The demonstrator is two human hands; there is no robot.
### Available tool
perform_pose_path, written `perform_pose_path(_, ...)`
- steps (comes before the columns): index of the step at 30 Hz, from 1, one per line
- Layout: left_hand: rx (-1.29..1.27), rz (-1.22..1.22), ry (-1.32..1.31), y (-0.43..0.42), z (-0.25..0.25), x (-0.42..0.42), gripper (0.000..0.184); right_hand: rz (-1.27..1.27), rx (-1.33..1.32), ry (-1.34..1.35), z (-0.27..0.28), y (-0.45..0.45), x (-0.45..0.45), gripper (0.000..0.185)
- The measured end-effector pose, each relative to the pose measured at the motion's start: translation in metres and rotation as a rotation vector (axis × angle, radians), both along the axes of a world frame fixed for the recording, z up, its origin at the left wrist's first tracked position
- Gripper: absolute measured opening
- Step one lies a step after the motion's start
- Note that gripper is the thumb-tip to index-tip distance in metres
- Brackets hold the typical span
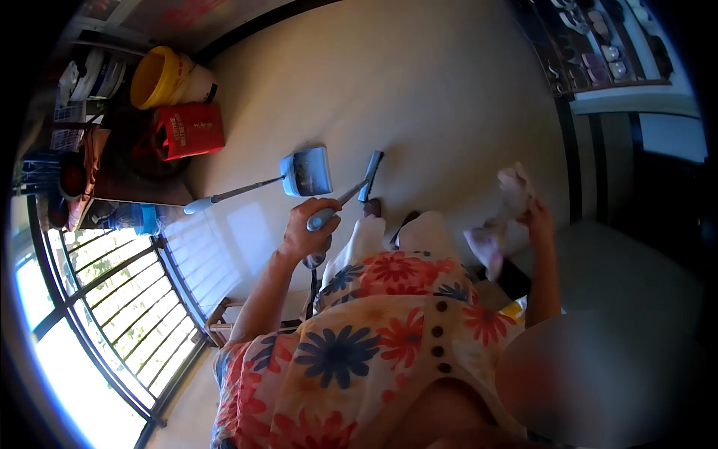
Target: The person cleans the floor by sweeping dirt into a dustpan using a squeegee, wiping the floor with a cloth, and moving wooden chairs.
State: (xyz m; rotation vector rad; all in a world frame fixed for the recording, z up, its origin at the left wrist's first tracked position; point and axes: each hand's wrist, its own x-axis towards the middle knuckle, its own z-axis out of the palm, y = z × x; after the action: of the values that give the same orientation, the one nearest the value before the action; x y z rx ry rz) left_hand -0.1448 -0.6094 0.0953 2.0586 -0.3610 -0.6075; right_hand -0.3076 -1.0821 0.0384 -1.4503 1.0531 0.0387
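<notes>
My left hand (308, 230) is closed around the blue-grey grip of a broom (371, 176). The broom's narrow bristled head rests on the floor just ahead of my feet. Left of it stands a light-blue dustpan (310, 172) with bits of debris inside; its long handle stretches left to a pale-blue grip, which no hand touches. Out to the right, my right hand (536, 218) is closed on a pale, limp, cloth-like thing (514, 191). Part of it hangs toward my knee, and blur hides its exact kind.
At the left stand a yellow-and-white bucket (179, 78), a red bag (190, 130) and cluttered shelving. A barred window (120, 299) lies lower left. Shoes fill a rack (598, 45) at the upper right. A blurred pale round shape covers the lower right.
</notes>
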Motion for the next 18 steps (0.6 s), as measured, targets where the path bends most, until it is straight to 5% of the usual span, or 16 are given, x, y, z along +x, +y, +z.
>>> perform_pose_path(3, 0.050, 0.082, 0.039, -0.002, 0.013, 0.007, 0.020, 0.313, -0.366, -0.042, -0.013, 0.011, 0.097, 0.020)
perform_pose_path(5, 0.075, 0.140, 0.015, -0.006, 0.020, 0.014, 0.020, 0.356, -0.427, -0.015, -0.026, 0.013, 0.151, 0.021)
perform_pose_path(8, 0.072, 0.271, 0.009, -0.019, 0.017, 0.023, 0.019, 0.270, -0.249, -0.363, -0.044, 0.001, 0.216, 0.021)
perform_pose_path(11, 0.175, 0.302, -0.017, -0.035, 0.013, 0.038, 0.019, 0.291, -0.009, -0.486, -0.021, 0.000, 0.279, 0.020)
perform_pose_path(18, 0.302, 0.387, -0.090, -0.089, -0.002, 0.067, 0.021, 0.711, -0.379, -0.522, 0.058, -0.021, 0.419, 0.022)
